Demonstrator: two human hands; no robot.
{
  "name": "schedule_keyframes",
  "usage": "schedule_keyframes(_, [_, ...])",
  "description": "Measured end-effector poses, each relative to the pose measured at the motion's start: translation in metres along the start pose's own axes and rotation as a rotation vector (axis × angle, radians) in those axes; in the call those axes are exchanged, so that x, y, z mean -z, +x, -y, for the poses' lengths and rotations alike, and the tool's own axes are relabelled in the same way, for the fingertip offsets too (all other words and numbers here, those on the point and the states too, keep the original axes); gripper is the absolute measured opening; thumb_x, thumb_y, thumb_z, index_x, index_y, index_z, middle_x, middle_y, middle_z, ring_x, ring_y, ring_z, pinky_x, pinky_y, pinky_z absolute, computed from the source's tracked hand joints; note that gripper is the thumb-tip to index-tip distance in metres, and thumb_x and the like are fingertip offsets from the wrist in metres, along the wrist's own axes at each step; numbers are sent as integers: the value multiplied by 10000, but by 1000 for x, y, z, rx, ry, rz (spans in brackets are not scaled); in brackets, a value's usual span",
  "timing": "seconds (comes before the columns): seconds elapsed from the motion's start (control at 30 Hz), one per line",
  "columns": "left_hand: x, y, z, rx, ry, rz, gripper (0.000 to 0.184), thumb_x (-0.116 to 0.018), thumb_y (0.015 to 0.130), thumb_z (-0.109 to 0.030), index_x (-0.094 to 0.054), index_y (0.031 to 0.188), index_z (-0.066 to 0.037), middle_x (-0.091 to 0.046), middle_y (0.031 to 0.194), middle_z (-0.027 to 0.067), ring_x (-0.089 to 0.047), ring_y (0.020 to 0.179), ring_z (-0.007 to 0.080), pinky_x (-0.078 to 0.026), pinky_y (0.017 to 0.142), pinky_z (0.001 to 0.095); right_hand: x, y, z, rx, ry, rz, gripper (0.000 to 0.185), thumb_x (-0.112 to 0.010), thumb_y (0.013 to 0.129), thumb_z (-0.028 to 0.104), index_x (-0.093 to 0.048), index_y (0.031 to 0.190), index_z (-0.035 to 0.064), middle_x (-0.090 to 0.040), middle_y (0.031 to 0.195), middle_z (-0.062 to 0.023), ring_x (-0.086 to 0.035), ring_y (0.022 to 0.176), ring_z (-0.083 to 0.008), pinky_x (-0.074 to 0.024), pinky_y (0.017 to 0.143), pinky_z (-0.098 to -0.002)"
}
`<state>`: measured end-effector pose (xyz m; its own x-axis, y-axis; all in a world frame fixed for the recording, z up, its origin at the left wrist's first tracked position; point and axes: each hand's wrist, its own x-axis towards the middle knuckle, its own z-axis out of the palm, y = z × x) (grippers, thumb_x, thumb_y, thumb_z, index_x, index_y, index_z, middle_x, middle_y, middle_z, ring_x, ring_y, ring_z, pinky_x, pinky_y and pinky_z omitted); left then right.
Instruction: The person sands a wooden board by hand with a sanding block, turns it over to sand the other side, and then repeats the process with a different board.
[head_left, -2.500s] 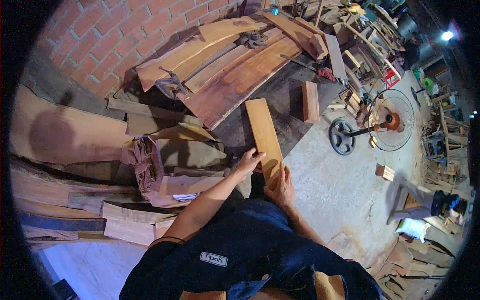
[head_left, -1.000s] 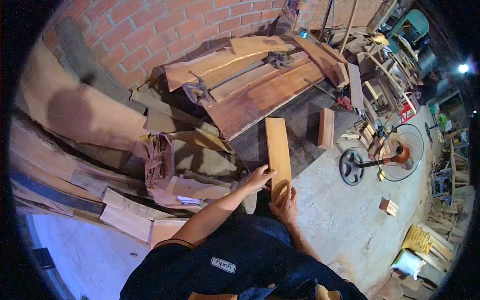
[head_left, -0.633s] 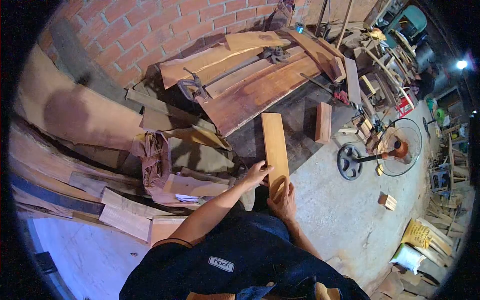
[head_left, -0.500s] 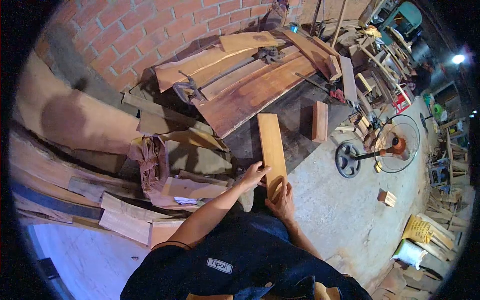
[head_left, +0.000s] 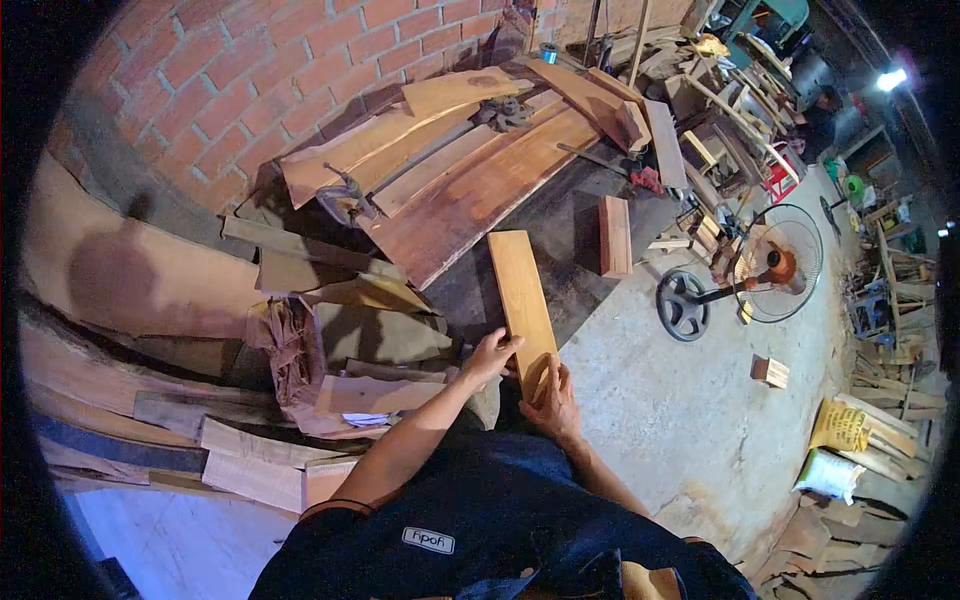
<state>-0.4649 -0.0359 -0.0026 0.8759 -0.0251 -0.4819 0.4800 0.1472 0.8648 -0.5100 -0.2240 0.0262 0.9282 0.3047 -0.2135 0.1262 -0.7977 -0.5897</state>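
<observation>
A narrow, light-brown wooden board [head_left: 523, 295] slants away from my body, its far end over the dark tabletop [head_left: 570, 235]. My left hand [head_left: 492, 356] grips its left edge, thumb on the upper face. Around the near right corner, my right hand [head_left: 555, 404] has its fingers along the edge. The undersides of both hands' grips are hidden. Beyond the board lies a wide reddish-brown slab [head_left: 480, 190]. A stack of short wooden blocks [head_left: 615, 237] stands on the table to the right.
A clamp [head_left: 345, 197] sits at the slab's left end. The fan [head_left: 780, 263] stands on the concrete floor [head_left: 640, 400] at right, near a small wooden block [head_left: 770, 372]. Planks [head_left: 150, 260] fill the left side. Another person [head_left: 822, 115] is far back at right.
Compared with half a second ago, the view has shifted, so the surroundings appear further left. Both hands keep their hold on the board. A person seen at lower right in the oldest frame is gone from there.
</observation>
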Motion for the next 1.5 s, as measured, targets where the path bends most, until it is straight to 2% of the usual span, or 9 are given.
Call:
schedule_keyframes(0.57, [-2, -1, -2, 21, -123, -5, 412, -592, 950, -349, -532, 1171, -7, -658, 986, 103, -691, 805, 178, -610, 615, 345, 6, 1, 12, -35, -54, -15, 1105, -818, 672, 283, -138, 1526, 116, -351, 1409, -242, -439, 1251, -460, -478, 966, -488])
schedule_keyframes(0.63, [3, -5, -10, -2, 56, 30, 533, -582, 944, -432, -523, 1264, -10, -637, 1097, 94, -673, 882, 180, -576, 691, 334, 11, 0, 19, -22, -87, -12, 1111, -821, 671, 299, -136, 1527, 118, -354, 1411, -238, -445, 1249, -455, -482, 961, -487])
schedule_keyframes(0.83, [-10, -4, 4, 99, -328, -3, 481, -524, 968, -471, -570, 1199, -52, -670, 1004, 67, -692, 805, 171, -582, 669, 315, 24, 0, 29, 13, -43, -44, 1102, -817, 685, 336, -144, 1526, 104, -389, 1396, -240, -509, 1182, -444, -514, 891, -491])
schedule_keyframes(0.93, [-19, -1, 6, 149, -307, -92, 508, -514, 961, -512, -592, 1218, -81, -662, 1074, 48, -650, 926, 151, -529, 769, 321, 23, 1, 18, -87, 172, -76, 980, -770, 781, 336, -178, 1516, 73, -536, 1277, -231, -610, 1062, -380, -526, 862, -429])
schedule_keyframes(1.1, [-33, -9, -21, 202, -375, -106, 525, -506, 959, -531, -601, 1226, -89, -652, 1134, 48, -619, 1023, 154, -491, 872, 344, 25, 6, -12, -304, 1071, 71, 454, -622, 944, 246, -505, 1288, -26, -667, 1053, -93, -654, 927, -164, -541, 779, -310])
schedule_keyframes(1.2, [-40, -3, -20, 150, -339, -71, 514, -507, 964, -517, -600, 1227, -85, -658, 1126, 45, -628, 1002, 156, -494, 861, 342, 33, 3, -19, -337, 1101, 127, 386, -610, 954, 248, -548, 1216, -28, -655, 1083, -88, -651, 942, -164, -543, 800, -316])
schedule_keyframes(1.3, [-49, 7, -10, 109, -369, -103, 489, -551, 942, -524, -619, 1097, -65, -670, 917, 29, -657, 763, 131, -528, 587, 290, 38, 3, -24, -310, 1148, 125, 398, -610, 955, 255, -543, 1226, -29, -654, 1089, -91, -647, 952, -166, -539, 814, -317])
schedule_keyframes(1.43, [-70, 7, -19, 62, -378, -132, 442, -612, 922, -469, -616, 1102, -65, -661, 946, 21, -645, 804, 120, -527, 644, 291, 45, 7, -42, -274, 1193, 88, 396, -613, 957, 246, -547, 1226, -37, -661, 1088, -98, -643, 975, -168, -526, 838, -315])
schedule_keyframes(1.5, [-79, 2, -26, 122, -306, -85, 457, -653, 906, -389, -581, 1212, -57, -646, 1122, 39, -630, 1008, 165, -528, 822, 333, 49, 8, -56, -230, 1009, 73, 386, -618, 955, 244, -558, 1214, -37, -666, 1090, -98, -642, 972, -162, -519, 841, -309])
